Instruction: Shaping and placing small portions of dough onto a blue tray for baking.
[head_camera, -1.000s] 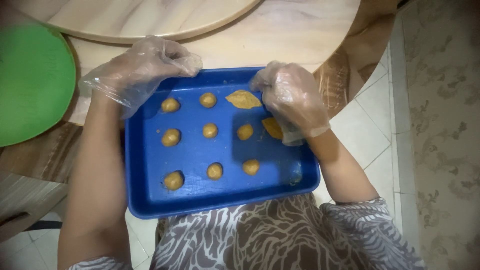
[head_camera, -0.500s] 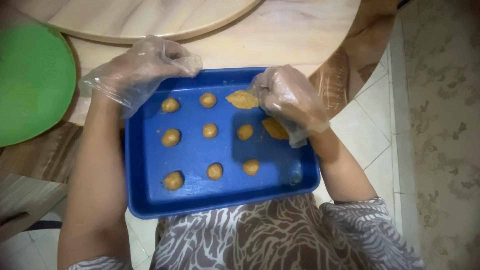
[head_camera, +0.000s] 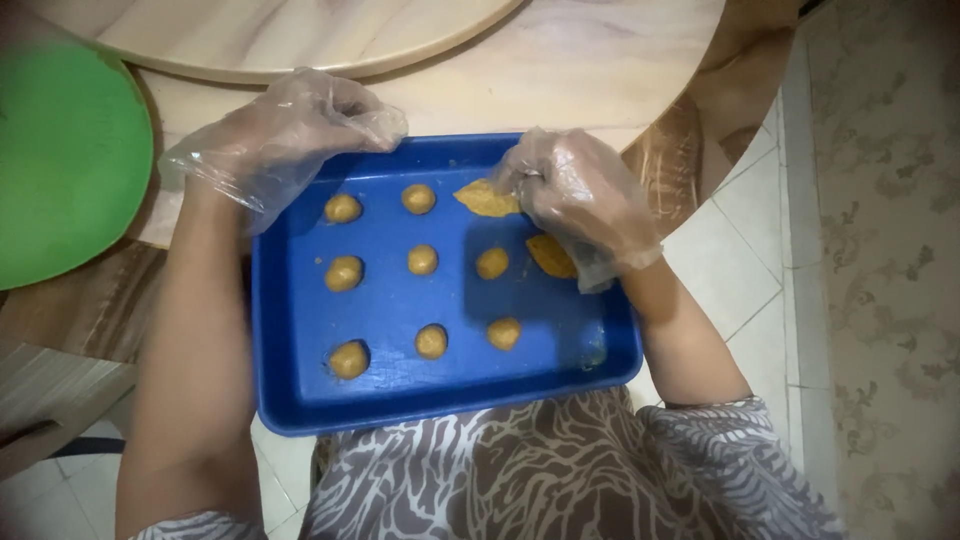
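Observation:
A blue rectangular tray rests on my lap against the table edge. Several small round dough balls lie in rows on it. A flat lump of tan dough sits at the tray's far side, and a second piece lies beside it. My right hand, in a thin clear plastic glove, is curled with its fingertips pinching at the flat lump. My left hand, also gloved, rests bent over the tray's far left corner and grips its rim.
A round marble-patterned table lies ahead, with a raised turntable on it. A green round plate or lid sits at the left. Tiled floor shows at the right, beside patterned floor covering.
My right hand has shifted left and toward the tray's far side, from over the second dough piece to the flat lump. The left hand and tray have stayed put.

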